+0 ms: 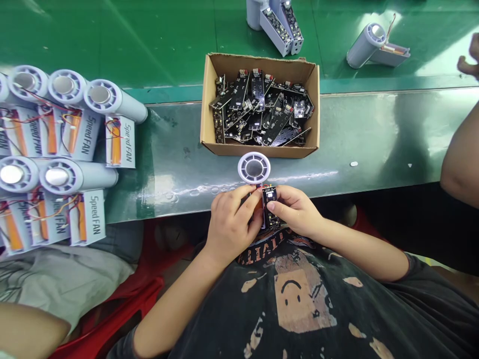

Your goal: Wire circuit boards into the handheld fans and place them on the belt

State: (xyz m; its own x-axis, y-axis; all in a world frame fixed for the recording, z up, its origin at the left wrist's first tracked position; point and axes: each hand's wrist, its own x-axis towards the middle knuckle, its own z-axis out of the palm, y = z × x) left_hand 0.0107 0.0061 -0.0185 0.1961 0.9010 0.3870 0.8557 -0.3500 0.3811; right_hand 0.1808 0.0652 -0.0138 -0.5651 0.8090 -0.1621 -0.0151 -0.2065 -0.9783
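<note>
Just past the table's front edge, close to my body, I hold a light purple handheld fan [254, 168] with its round slotted end facing up. My left hand [235, 219] wraps around its handle, which is mostly hidden by the fingers. In my right hand [295, 209] is a black circuit board [271, 209], pinched with the thumb on its face. The board lies alongside the handle, and thin coloured wires show at its top end. Whether the board touches the handle's inside cannot be made out.
A cardboard box [260, 149] of loose black circuit boards stands ahead. Several fan units [123, 107] with orange batteries are stacked at left. More fans [364, 46] lie on the green surface [157, 45] behind. Other people's arms [464, 154] are at both sides; a red stool [123, 304] is at lower left.
</note>
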